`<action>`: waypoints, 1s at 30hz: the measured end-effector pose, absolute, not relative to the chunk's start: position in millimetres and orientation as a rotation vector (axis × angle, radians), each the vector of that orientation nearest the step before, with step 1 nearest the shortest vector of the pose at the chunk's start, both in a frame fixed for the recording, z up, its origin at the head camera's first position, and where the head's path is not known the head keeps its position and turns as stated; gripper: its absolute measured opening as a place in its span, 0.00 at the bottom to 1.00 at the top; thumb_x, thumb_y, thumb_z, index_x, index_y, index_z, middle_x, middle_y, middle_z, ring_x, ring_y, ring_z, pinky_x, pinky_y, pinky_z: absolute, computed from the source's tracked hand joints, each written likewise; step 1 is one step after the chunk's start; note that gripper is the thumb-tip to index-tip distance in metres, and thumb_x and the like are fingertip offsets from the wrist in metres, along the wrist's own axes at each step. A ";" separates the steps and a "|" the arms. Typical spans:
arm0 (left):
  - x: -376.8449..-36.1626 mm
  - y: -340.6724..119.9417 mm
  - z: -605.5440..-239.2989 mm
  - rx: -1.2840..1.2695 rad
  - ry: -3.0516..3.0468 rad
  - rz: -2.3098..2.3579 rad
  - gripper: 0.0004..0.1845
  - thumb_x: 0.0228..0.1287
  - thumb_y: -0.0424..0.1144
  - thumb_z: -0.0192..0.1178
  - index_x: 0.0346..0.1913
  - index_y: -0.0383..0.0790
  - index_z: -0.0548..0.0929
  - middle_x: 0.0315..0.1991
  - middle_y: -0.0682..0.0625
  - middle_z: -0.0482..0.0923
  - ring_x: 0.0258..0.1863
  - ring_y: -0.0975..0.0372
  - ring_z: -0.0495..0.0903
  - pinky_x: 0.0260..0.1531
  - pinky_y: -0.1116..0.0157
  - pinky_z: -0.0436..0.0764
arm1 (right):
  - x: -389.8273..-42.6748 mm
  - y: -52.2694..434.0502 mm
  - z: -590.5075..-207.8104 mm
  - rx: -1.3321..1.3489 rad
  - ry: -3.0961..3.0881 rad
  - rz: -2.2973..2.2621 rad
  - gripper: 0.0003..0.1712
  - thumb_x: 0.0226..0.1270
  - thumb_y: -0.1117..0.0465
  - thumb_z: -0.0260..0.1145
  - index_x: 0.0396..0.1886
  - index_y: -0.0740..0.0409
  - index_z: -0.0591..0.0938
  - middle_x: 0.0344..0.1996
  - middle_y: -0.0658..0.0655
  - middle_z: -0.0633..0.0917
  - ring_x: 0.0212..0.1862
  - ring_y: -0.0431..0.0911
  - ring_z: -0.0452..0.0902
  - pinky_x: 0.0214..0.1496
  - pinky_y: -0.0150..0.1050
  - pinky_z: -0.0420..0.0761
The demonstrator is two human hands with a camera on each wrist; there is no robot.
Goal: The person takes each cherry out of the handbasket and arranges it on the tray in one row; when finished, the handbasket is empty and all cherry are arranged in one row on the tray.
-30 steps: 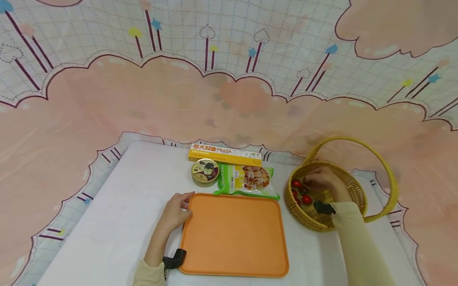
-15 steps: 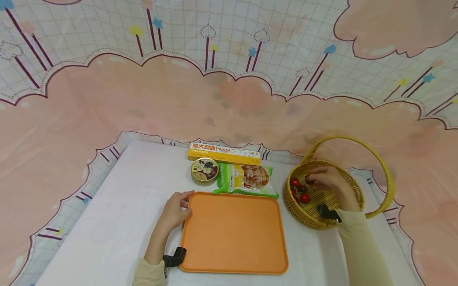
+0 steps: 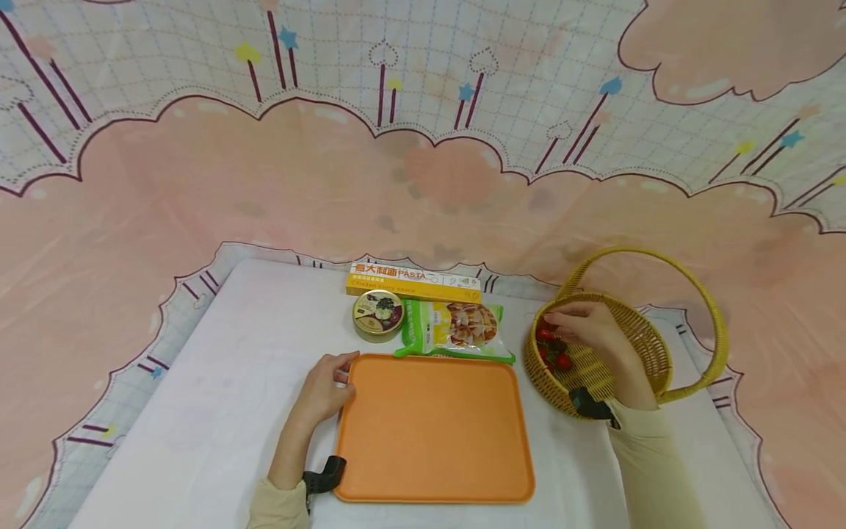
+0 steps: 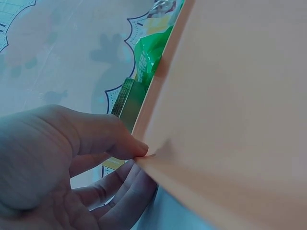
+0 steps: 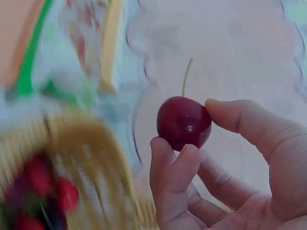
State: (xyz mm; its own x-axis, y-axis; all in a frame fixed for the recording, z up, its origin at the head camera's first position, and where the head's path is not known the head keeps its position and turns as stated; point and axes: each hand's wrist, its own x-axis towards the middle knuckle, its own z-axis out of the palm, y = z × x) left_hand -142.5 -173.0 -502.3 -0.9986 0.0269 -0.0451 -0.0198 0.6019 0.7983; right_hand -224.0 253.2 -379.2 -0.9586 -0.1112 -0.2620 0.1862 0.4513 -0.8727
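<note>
Cherry (image 5: 183, 123): hidden or too small to tell at the right hand (image 3: 590, 325), head view.
Basket (image 5: 112, 146): blurred in the right wrist view, cut off left and near.
Basket fruit (image 5: 38, 173): blurred, uncountable.
Tin (image 4: 133, 101): partly hidden behind the tray (image 4: 230, 86), left wrist view.

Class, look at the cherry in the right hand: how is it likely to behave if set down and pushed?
The cherry would probably roll, being nearly round, though its thin green stem might make it wobble. Its glossy look suggests it could slip from the right hand pinching it.
</note>
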 end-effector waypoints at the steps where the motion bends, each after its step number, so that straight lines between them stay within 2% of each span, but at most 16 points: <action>1: -141.9 -173.4 -502.0 0.000 2.762 1.376 0.29 0.50 0.22 0.61 0.60 0.29 0.78 0.41 0.41 0.75 0.36 0.56 0.77 0.38 0.60 0.77 | -223.7 243.6 -382.5 0.059 2.431 -1.498 0.23 0.67 0.58 0.67 0.53 0.74 0.81 0.34 0.49 0.88 0.36 0.40 0.84 0.41 0.34 0.83; 4: -140.5 -174.2 -501.9 -0.022 2.756 1.365 0.29 0.51 0.22 0.61 0.60 0.30 0.78 0.42 0.41 0.75 0.36 0.56 0.77 0.39 0.60 0.78 | -223.6 212.2 -396.3 0.046 2.412 -1.487 0.22 0.67 0.59 0.67 0.51 0.74 0.81 0.35 0.53 0.87 0.35 0.40 0.82 0.40 0.36 0.83; 10: -139.8 -173.2 -503.2 -0.027 2.741 1.381 0.29 0.51 0.22 0.61 0.60 0.30 0.78 0.42 0.42 0.75 0.37 0.56 0.77 0.39 0.59 0.79 | -221.3 153.3 -423.2 0.004 2.315 -1.578 0.19 0.65 0.63 0.68 0.51 0.73 0.82 0.38 0.60 0.87 0.32 0.47 0.84 0.40 0.43 0.85; 15: -140.0 -171.8 -504.7 -0.013 2.743 1.395 0.29 0.50 0.23 0.61 0.60 0.31 0.79 0.42 0.42 0.75 0.36 0.56 0.77 0.39 0.60 0.78 | -217.5 117.3 -439.1 -0.046 2.265 -1.618 0.18 0.67 0.66 0.65 0.52 0.74 0.82 0.43 0.65 0.86 0.32 0.44 0.84 0.37 0.40 0.85; 19: -139.9 -171.7 -505.3 -0.017 2.747 1.402 0.29 0.50 0.23 0.61 0.60 0.31 0.79 0.42 0.43 0.75 0.36 0.57 0.77 0.38 0.61 0.77 | -213.6 93.3 -453.0 -0.027 2.225 -1.658 0.16 0.66 0.66 0.67 0.48 0.74 0.83 0.40 0.64 0.87 0.29 0.44 0.84 0.36 0.40 0.84; 30: -139.8 -174.0 -499.2 0.027 2.763 1.410 0.29 0.49 0.22 0.62 0.60 0.32 0.79 0.41 0.43 0.76 0.35 0.58 0.77 0.38 0.61 0.77 | -194.3 35.3 -478.5 -0.109 2.225 -1.705 0.13 0.64 0.66 0.68 0.43 0.73 0.84 0.35 0.66 0.87 0.31 0.52 0.86 0.32 0.42 0.84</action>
